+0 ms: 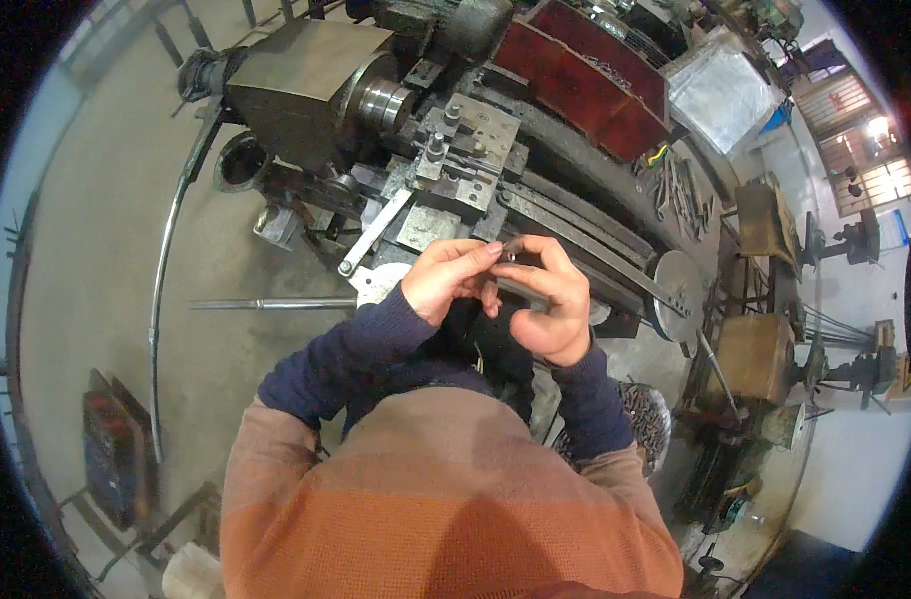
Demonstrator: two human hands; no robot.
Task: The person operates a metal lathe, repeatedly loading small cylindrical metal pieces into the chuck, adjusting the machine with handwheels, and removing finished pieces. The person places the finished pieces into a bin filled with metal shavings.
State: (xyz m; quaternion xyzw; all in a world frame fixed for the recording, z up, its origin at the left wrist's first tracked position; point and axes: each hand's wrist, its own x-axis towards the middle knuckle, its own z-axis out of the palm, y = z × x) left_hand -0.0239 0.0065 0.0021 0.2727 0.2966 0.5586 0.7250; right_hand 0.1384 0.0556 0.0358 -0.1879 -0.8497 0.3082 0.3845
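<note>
Dark metal part (pixel 512 290), one, being gripped above the lathe (pixel 445 140) carriage | left hand (pixel 453 278) pinching its tip, fingers closed | right hand (pixel 550 304) wrapping it | two bolts (pixel 441 130) standing on the toolpost | bare floor (pixel 106 240) lying left of the lathe

Small dark metal piece (pixel 511 250), pinched between both hands' fingertips.
</note>
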